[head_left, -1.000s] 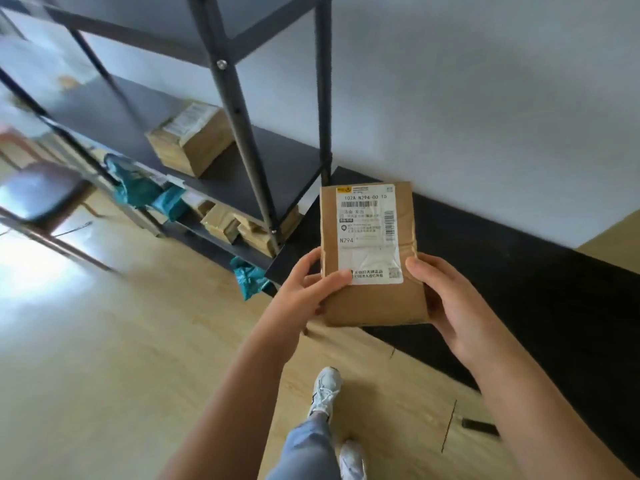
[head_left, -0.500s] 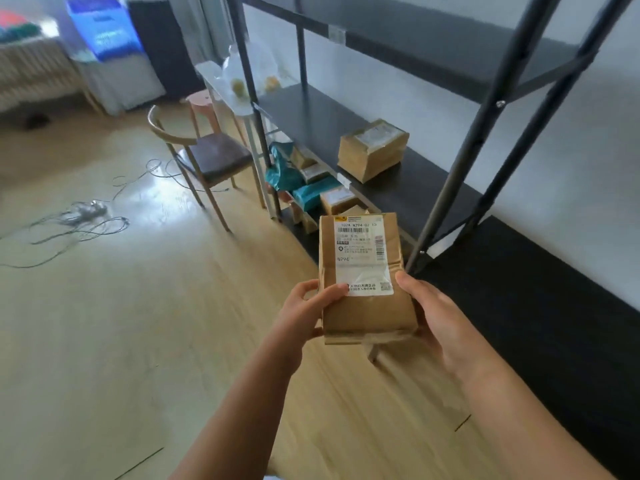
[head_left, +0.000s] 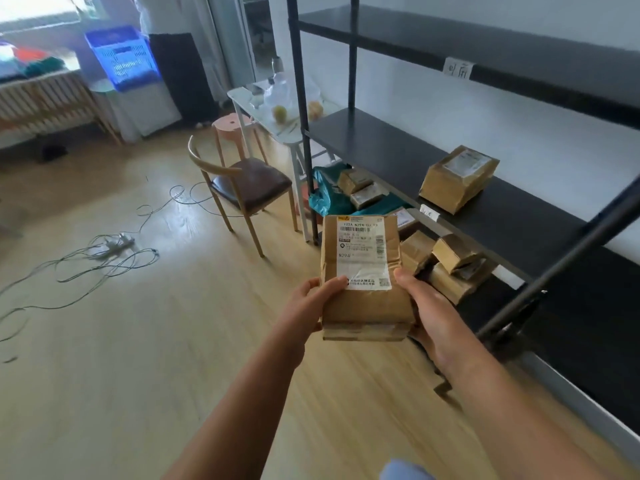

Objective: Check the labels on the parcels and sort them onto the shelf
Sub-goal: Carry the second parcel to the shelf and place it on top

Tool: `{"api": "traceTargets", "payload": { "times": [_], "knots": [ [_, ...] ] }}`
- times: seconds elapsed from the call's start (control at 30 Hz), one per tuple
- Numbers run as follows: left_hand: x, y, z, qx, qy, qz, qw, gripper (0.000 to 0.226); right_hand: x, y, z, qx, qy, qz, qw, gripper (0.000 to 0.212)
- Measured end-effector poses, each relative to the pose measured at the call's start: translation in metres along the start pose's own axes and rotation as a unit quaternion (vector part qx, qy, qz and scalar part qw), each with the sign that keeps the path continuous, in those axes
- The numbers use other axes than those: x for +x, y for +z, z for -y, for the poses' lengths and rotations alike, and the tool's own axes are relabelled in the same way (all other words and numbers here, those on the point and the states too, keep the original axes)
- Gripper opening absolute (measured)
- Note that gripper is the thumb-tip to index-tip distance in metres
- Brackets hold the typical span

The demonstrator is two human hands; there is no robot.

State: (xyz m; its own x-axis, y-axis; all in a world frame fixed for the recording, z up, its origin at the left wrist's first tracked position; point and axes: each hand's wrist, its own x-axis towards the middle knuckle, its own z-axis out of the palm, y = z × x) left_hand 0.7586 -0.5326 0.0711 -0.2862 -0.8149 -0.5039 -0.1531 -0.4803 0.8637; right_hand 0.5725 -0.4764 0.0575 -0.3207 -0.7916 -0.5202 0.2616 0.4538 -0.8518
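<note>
I hold a brown cardboard parcel [head_left: 367, 306] upright in front of me, its white label [head_left: 362, 252] facing me. My left hand [head_left: 311, 303] grips its lower left edge and my right hand [head_left: 429, 317] grips its lower right edge. To the right stands the black metal shelf [head_left: 408, 147]. One brown parcel [head_left: 457, 176] lies on the middle board. Several brown parcels [head_left: 450, 265] sit on the lowest level behind my parcel, partly hidden by it, beside a teal bag [head_left: 323, 194]. A paper tag [head_left: 458, 68] hangs on the upper board.
A wooden chair [head_left: 246, 188] stands left of the shelf, with a pink stool [head_left: 230, 124] and a white side table [head_left: 277, 109] behind it. Cables and a power strip [head_left: 114, 242] lie on the wooden floor at left. A blue crate [head_left: 121, 57] sits far back.
My view has swung left and up along the shelf, bringing the chair, cables and room into sight. The parcel stays held in both hands, label toward me.
</note>
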Motion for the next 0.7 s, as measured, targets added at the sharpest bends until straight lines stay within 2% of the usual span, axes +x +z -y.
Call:
{"api": "traceTargets", "payload": {
  "times": [0.13, 0.2, 0.33, 0.5, 0.6, 0.7],
  "knots": [
    [0.039, -0.027, -0.018, 0.003, 0.002, 0.019, 1.0, 0.048, 0.03, 0.027, 0.013, 0.0, -0.01, -0.02, 1.0, 0.059],
    [0.064, -0.035, -0.03, 0.009, 0.003, 0.034, 0.999, 0.047, 0.05, 0.036, 0.025, 0.007, -0.01, -0.023, 1.0, 0.055],
    [0.125, -0.049, -0.056, 0.035, 0.005, 0.047, 0.998, 0.057, 0.098, 0.055, 0.052, 0.014, -0.014, -0.027, 0.999, 0.032],
    [0.189, -0.068, -0.094, 0.074, -0.006, 0.056, 0.996, 0.065, 0.164, 0.085, 0.083, 0.026, 0.025, -0.055, 0.998, 0.041],
    [0.224, -0.081, -0.115, 0.087, 0.005, 0.059, 0.994, 0.065, 0.196, 0.101, 0.102, 0.033, 0.027, -0.06, 0.997, 0.034],
    [0.255, -0.088, -0.132, 0.078, 0.005, 0.071, 0.994, 0.057, 0.219, 0.112, 0.118, 0.032, 0.022, -0.079, 0.996, 0.032]
  ]
}}
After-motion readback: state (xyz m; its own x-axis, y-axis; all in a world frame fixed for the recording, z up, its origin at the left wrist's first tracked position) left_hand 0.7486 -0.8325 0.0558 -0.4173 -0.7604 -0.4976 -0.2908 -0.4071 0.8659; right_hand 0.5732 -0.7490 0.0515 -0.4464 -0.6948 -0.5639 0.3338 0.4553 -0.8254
